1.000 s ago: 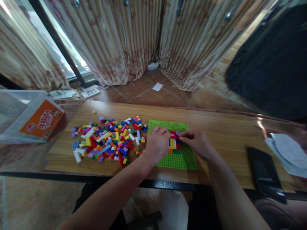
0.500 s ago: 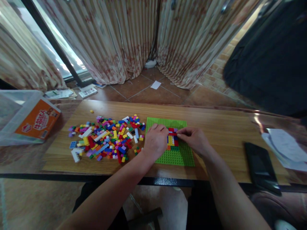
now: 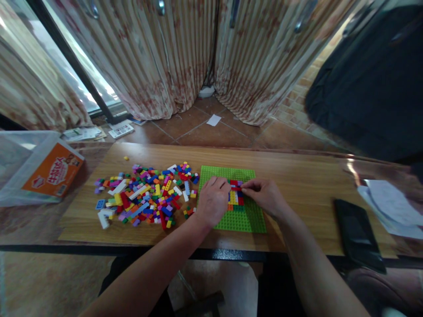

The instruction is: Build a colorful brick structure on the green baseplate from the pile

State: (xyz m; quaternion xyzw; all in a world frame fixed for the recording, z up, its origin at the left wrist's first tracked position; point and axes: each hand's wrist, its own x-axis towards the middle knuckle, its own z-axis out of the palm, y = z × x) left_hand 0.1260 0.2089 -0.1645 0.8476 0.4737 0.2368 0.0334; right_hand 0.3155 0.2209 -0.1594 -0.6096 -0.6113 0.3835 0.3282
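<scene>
A green studded baseplate [image 3: 244, 225] lies on the wooden table, with a patch of red, yellow, white, blue, orange and green toy bricks [image 3: 235, 200] built up in its middle. My right hand [image 3: 266, 196] pinches the right end of a narrow red brick [image 3: 236, 189] at the upper part of this patch. From the left, my left hand [image 3: 214, 200] rests over the baseplate with its fingers curled together against the patch. Its fingertips reach the red brick's left end, but what they grip is hidden behind the hand.
A wide heap of loose bricks [image 3: 148, 193] spreads left of the baseplate. A clear plastic box [image 3: 26, 193] with an orange label stands at the far left. On the right lie a black phone-like device [image 3: 358, 233] and white papers [image 3: 393, 202]. Curtains [image 3: 178, 66] hang beyond the table.
The view has tilted slightly, so the scene sits a little lower. Both hands stay at the brick patch in nearly the same pose, the right still pinching the red brick.
</scene>
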